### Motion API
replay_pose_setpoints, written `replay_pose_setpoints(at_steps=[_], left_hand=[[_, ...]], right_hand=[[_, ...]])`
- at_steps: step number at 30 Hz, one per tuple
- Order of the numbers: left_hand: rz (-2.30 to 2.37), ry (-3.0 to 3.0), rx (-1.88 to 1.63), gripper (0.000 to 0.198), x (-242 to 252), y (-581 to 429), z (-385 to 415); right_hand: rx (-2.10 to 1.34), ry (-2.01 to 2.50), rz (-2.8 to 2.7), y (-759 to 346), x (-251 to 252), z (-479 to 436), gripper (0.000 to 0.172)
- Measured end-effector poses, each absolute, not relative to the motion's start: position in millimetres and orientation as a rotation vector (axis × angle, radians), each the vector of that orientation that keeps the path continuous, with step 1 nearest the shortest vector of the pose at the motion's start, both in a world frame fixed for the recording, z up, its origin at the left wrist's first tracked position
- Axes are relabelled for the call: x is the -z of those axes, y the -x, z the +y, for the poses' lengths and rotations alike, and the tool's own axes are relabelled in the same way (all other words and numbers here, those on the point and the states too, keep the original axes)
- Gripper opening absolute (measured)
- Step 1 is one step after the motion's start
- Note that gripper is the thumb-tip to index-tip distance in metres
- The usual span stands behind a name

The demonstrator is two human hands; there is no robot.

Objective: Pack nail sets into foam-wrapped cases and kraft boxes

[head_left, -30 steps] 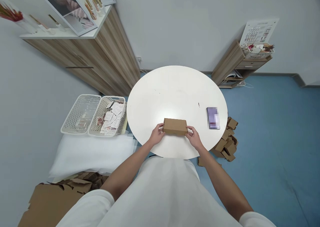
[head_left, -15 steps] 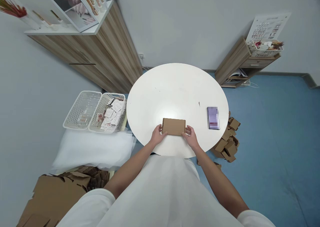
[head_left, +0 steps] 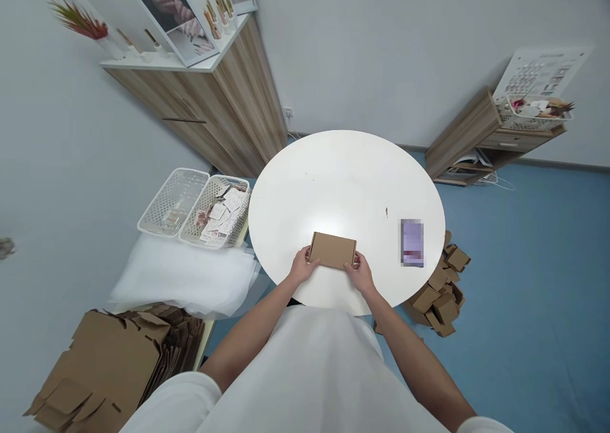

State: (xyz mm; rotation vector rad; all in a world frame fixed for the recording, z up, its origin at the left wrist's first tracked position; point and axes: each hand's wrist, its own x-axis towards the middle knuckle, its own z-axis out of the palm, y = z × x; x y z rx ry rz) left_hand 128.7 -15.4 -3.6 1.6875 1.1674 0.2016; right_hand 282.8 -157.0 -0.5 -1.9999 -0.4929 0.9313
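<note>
A closed, flat brown cardboard box (head_left: pixel 332 251) is at the near side of the round white table (head_left: pixel 343 166). My left hand (head_left: pixel 304 265) grips its left end, thumb over the near corner and fingers along the side. At the right end my right hand (head_left: pixel 361 273) holds it the same way. Whether the box rests on the tabletop or is slightly raised, I cannot tell. To the right on the table lies a purple rectangular packet (head_left: pixel 412 242), its surface blurred out.
Left of the table stand a white basket of printed cards (head_left: pixel 219 214), a second basket (head_left: pixel 171 204), white translucent sheets (head_left: pixel 185 271) and flattened cardboard (head_left: pixel 105 363). Small cardboard boxes (head_left: pixel 443 303) are heaped on the floor at right. A wooden cabinet (head_left: pixel 229 103) stands behind.
The camera view has turned slightly, shifting the room rightward in the picture. Both hands keep their hold on the box, which now appears tilted a little, right end nearer me.
</note>
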Motion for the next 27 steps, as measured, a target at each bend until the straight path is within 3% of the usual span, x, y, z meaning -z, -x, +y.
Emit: replay_pose_setpoints(at_steps=[10,20,27], left_hand=[[1.190,-1.559,-0.255,0.054,5,-135,-21],[1.042,-1.636,-0.207,0.077,8,-124,-17],[0.837,-1.765,-0.067,0.078,-7,-128,-21]], right_hand=[[-0.872,1.890,-0.683,-284,-2,-151,0.048],[-0.846,2.014,-0.184,-263,-7,-152,0.075],[-0.785,1.867,-0.019,-242,-24,-185,0.070]])
